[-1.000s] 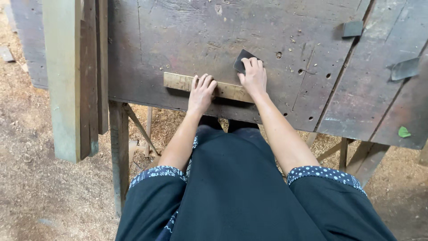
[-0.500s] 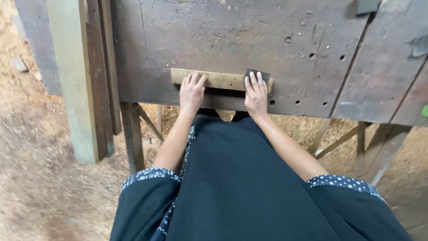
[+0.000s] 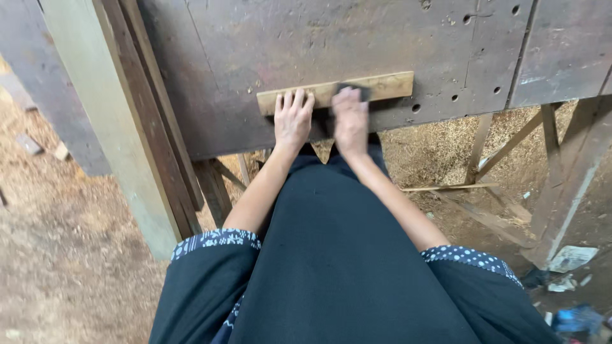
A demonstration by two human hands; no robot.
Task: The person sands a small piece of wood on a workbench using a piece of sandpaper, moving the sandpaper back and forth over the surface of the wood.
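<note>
A pale wooden strip [image 3: 389,86] lies along the near edge of a dark, worn workbench [image 3: 268,44]. My left hand [image 3: 292,119] presses flat on the strip's left end, fingers spread. My right hand [image 3: 350,121], blurred by motion, presses a small dark sanding piece [image 3: 352,88] against the strip near its middle. Most of the sanding piece is hidden under my fingers.
A pale green post [image 3: 108,127] and dark boards lean at the left of the bench. Bench legs and braces [image 3: 561,185] stand at the right. Sawdust [image 3: 57,236] covers the ground, with scraps of paper and litter [image 3: 570,258] at the lower right.
My right hand has slid the sanding piece leftward along the strip, from its right end to near the middle. My left hand stays on the left end. The camera view has shifted.
</note>
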